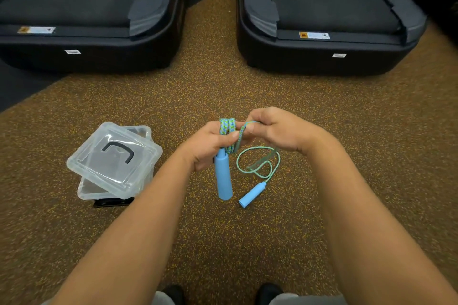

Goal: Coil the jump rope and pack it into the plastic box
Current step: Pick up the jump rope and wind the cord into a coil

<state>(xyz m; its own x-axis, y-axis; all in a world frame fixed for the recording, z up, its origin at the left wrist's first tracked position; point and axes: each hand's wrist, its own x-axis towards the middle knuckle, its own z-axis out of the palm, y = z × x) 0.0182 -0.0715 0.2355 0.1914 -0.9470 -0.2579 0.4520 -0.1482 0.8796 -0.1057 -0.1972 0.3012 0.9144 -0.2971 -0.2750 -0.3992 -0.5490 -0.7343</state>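
Observation:
My left hand (209,146) grips the top of one blue handle (223,178) of the jump rope, which hangs down from it. Several turns of the green-blue rope (227,127) are wound over that hand's fingers. My right hand (275,130) pinches the rope strand just right of the coil. The loose end of the rope (259,161) lies in a loop on the floor below, ending in the second blue handle (252,195). The clear plastic box (85,190) stands on the floor to the left, with its lid (114,156) lying askew on top.
Two black treadmill ends (89,52) (327,57) stand ahead, with a strip of speckled brown floor (213,57) between them. My shoes (173,292) show at the bottom edge.

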